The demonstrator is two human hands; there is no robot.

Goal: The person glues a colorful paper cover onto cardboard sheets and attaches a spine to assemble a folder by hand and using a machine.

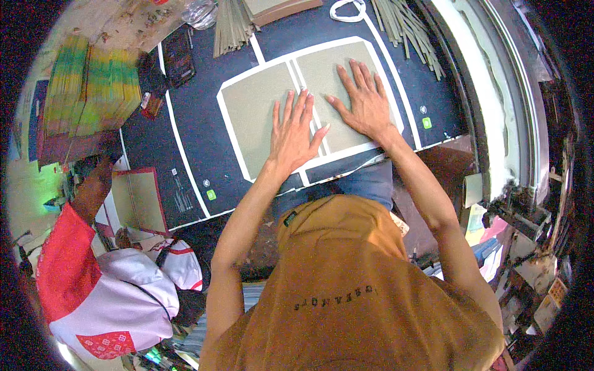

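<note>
My left hand lies palm down, fingers stretched out, on the right part of the left grey-brown board. My right hand rests with spread fingers on the right grey-brown board. Between the boards runs a narrow grey strip edged in white. A white border frames the boards on the dark, white-lined surface of the table. Neither hand grips anything.
Thin grey strips lie at the back, and more strips back right. A white tape roll and a dark phone-like object are there. Tall paper stacks stand left, beside a co-worker's red sleeve and a red-edged board.
</note>
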